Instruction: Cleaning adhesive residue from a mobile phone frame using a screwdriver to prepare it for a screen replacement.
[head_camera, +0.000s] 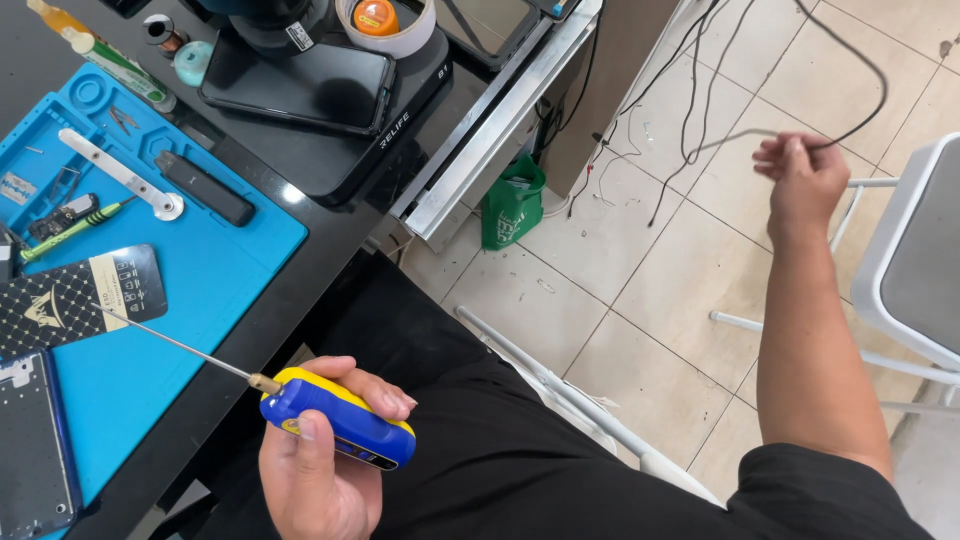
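On the far left I note an opened phone (35, 450) lying on the blue repair mat (200, 290) on the surface, with tweezers (125, 175) untouched. My left hand (320, 470) grips a blue-and-yellow soldering iron (340, 420), tip over the mat. My right hand (800, 175), well apart over the tiled floor, pinches its black cable (850, 70). I judge preparation under way; soldering not begun.
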